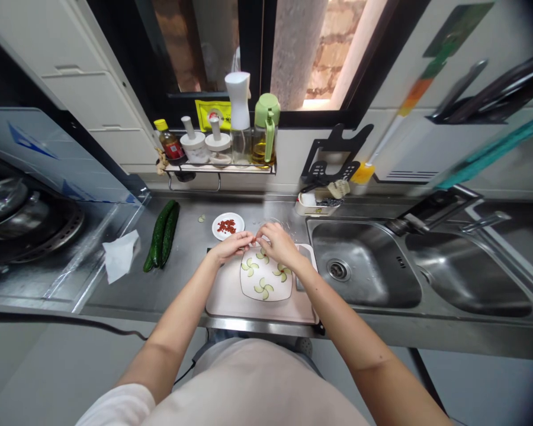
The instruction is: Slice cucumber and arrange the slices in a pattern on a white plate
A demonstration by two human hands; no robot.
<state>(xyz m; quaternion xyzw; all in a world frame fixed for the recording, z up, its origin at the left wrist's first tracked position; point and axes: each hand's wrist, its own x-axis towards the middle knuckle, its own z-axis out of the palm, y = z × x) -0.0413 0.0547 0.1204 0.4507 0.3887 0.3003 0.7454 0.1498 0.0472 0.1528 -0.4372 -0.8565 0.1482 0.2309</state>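
Observation:
My left hand (234, 246) and my right hand (279, 244) meet fingertip to fingertip above the far edge of a white squarish plate (267, 273) with a dark rim. Both are closed in a pinch; whatever lies between the fingertips is too small to make out. Thin green-edged cucumber slices form several pinwheels (263, 289) on the plate. Beneath it lies a pale cutting board (224, 299). Just beyond my left hand, a small white dish (215, 228) holds chopped red bits (226, 226). My right forearm partly hides a grey flat thing (300, 283) on the board.
Two whole cucumbers (160, 239) and a white paper towel (121, 255) lie left on the steel counter. A double sink (368, 269) is at right, a stove with a pot (13, 207) far left. Seasoning bottles stand on a wall rack (222, 169).

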